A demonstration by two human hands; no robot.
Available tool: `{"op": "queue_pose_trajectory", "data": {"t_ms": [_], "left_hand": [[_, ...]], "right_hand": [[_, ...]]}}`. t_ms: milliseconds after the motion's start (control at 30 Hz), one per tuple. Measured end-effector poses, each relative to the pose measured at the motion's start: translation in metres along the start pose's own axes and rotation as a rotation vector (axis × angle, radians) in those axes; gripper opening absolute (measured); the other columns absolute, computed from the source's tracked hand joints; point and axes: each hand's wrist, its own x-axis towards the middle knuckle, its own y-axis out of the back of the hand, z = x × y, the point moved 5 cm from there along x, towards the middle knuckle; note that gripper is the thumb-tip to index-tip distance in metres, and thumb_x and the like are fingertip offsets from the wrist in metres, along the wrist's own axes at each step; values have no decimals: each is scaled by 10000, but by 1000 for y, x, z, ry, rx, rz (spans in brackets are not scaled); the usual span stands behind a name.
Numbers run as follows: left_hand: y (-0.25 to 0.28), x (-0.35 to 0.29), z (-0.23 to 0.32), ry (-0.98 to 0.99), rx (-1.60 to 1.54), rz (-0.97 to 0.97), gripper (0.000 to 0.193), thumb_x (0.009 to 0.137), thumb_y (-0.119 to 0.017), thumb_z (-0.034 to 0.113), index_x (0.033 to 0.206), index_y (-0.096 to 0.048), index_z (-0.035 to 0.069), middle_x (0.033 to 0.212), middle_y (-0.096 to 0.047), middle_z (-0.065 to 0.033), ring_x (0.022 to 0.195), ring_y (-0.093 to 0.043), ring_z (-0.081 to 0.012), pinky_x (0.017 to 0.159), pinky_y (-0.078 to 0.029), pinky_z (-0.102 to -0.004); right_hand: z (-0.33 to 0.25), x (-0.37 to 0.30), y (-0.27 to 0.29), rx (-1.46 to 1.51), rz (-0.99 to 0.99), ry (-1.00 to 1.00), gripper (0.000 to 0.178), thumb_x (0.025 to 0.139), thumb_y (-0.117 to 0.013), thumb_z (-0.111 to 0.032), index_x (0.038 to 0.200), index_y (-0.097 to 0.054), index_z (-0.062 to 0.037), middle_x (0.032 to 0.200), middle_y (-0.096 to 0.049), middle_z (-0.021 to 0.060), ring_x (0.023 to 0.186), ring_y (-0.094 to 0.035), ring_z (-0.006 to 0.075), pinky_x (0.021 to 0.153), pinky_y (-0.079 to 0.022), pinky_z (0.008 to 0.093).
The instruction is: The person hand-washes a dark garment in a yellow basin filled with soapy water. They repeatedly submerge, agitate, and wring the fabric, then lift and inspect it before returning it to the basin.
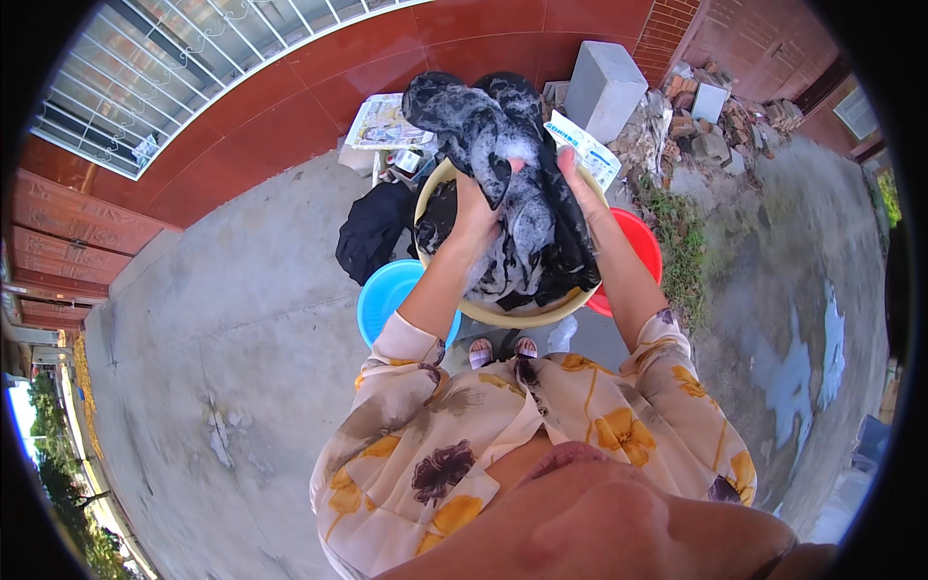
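Note:
A wet black garment (pixel 474 121), streaked with white suds, is bunched up between my hands over a cream basin (pixel 527 319). My left hand (pixel 476 205) is closed on its near left part, with some fingers hidden in the folds. On the other side, my right hand (pixel 585 198) grips the cloth, its thumb side showing and the remaining fingers behind the fabric. The garment's lower folds hang down into the basin, where more dark, foamy cloth lies. Whether that is the same piece I cannot tell.
A blue basin (pixel 379 302) stands left of the cream one, a red basin (pixel 643 253) to its right. Dark cloth (pixel 370 232) lies on the concrete. Behind are a printed white bag (pixel 590 150), a grey block (pixel 604 85) and rubble (pixel 710 135). My sandalled feet (pixel 481 353) are close in front.

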Motion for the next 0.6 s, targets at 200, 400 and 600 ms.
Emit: {"op": "queue_pose_trajectory", "data": {"t_ms": [200,400,600], "left_hand": [[49,33,-9,-425,1124,-74,802,798,-815,253,1431,-427,-49,1455,-480,-230,1311,-497,-297,1075,-404,-379],[37,56,0,356,94,-404,868,854,-615,711,1397,-512,41,1359,-596,-132,1234,-585,-261,1015,-474,-448],[61,69,-45,469,-22,-162,658,883,-712,535,1347,-559,94,1228,-665,-125,1015,-678,-257,802,-581,-416]], "right_hand": [[9,16,-21,-394,-99,-164,728,840,-749,-509,1331,-606,9,1305,-632,120,1207,-575,215,1086,-395,337],[37,20,-7,-107,-293,-305,381,811,-736,-278,1089,-703,-19,1075,-709,98,1015,-657,201,979,-480,339],[66,8,-27,324,-456,-450,406,900,-697,-331,1121,-643,5,943,-688,148,855,-683,239,802,-551,341]]}}
